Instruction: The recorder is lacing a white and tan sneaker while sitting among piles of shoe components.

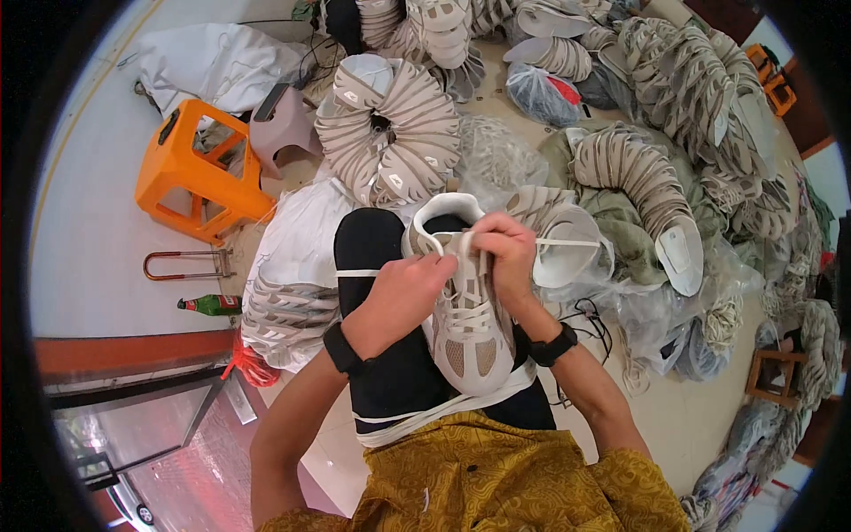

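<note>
A beige and white sneaker (476,359) rests on my black-trousered lap, toe toward me and heel opening away. My left hand (401,297) is closed at the left side of its upper eyelets, pinching the shoelace. Across the tongue, my right hand (507,257) has its fingers closed on the lace too, near the top eyelets. A free length of white shoelace (567,242) sticks out to the right from my right hand. The lower rows are laced over the tongue. Fingertips partly hide the topmost eyelets. More white laces (443,415) lie over my thighs.
Ahead sits a ring of nested beige shoe uppers (387,133); another curved stack (634,168) lies to the right. Stacked uppers (288,310) lie at my left. An orange stool (191,168), a green bottle (211,305) and clear plastic bags (541,93) are around me.
</note>
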